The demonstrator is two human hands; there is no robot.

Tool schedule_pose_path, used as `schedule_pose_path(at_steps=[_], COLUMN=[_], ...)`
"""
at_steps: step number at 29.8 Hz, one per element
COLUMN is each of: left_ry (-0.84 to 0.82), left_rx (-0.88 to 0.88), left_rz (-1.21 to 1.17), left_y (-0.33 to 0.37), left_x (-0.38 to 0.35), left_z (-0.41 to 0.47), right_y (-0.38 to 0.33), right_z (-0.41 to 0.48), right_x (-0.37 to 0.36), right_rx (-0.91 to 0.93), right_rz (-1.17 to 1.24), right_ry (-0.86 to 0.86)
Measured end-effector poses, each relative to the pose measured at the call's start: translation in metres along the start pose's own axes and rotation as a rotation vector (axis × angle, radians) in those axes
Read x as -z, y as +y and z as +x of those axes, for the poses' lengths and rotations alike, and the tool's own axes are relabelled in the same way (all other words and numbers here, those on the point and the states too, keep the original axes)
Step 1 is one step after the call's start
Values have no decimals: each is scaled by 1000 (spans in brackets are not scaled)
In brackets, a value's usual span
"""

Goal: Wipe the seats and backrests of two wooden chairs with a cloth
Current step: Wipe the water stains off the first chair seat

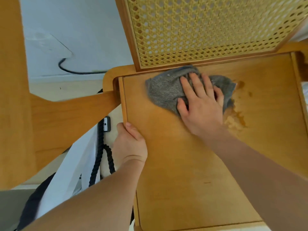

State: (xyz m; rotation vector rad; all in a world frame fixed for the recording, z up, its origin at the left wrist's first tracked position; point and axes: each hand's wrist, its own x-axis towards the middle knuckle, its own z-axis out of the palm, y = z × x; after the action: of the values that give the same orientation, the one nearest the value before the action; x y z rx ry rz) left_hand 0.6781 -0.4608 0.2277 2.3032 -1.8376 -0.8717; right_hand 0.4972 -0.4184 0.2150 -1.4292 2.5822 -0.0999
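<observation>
Right hand [200, 104] grip: open, fingers flat, pressing crumpled grey knit cloth [165, 90] onto flat wooden chair seat [183, 164]; left hand [130, 144] clasps seat edge, apparently steadying chair.

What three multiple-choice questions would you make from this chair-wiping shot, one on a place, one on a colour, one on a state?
1. Where is the cloth?
A. On the seat, close to the backrest
B. Under the seat
C. Hung over the backrest's top

2. What colour is the cloth?
A. White
B. Grey
C. Red

3. What is the left hand doing?
A. Hanging free
B. Pressing the cloth
C. Gripping the seat's left edge

Answers:
1 A: the cloth lies on the seat at the foot of the cane backrest, under the right hand.
2 B: its knit is grey against the yellow-brown wood.
3 C: the thumb lies on top of the seat's edge and the fingers go beneath it.
</observation>
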Motion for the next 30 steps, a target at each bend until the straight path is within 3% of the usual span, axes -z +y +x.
schedule_pose_path(at_steps=[2,4,7,10,14,16,18,21,25,28,30], left_ry=[1,7,24,45,45,44,50,66,111,91,34], left_rx=[-4,-18,-49,-73,-96,-106,-127,-204,-333,-460,-592], left_rz=[4,-2,-11,-30,-44,-33,-33,-77,-19,46,137], left_y=[-1,0,-1,-5,-7,-9,-12,-15,-19,-7,8], left_x=[0,0,-1,-2,-4,-4,-4,-7,-5,9,12], left_z=[0,0,0,2,0,1,0,4,4,-5,-19], right_y=[-33,-55,-41,-8,27,-7,-58,-78,5,55,46], right_z=[-17,-41,-57,-64,-90,-94,-97,-100,-110,-129,-138], right_x=[-5,-10,-12,-6,-1,-5,-10,-15,-9,1,0], right_rx=[-54,63,234,248,-10,-260,-365,-142,104,-90,-315], right_rz=[24,28,-10,-45,-39,42,150,169,-7,-33,13], right_ry=[-23,-65,-116,-123,-110,-62,-76,-137,-101,-75,-52])
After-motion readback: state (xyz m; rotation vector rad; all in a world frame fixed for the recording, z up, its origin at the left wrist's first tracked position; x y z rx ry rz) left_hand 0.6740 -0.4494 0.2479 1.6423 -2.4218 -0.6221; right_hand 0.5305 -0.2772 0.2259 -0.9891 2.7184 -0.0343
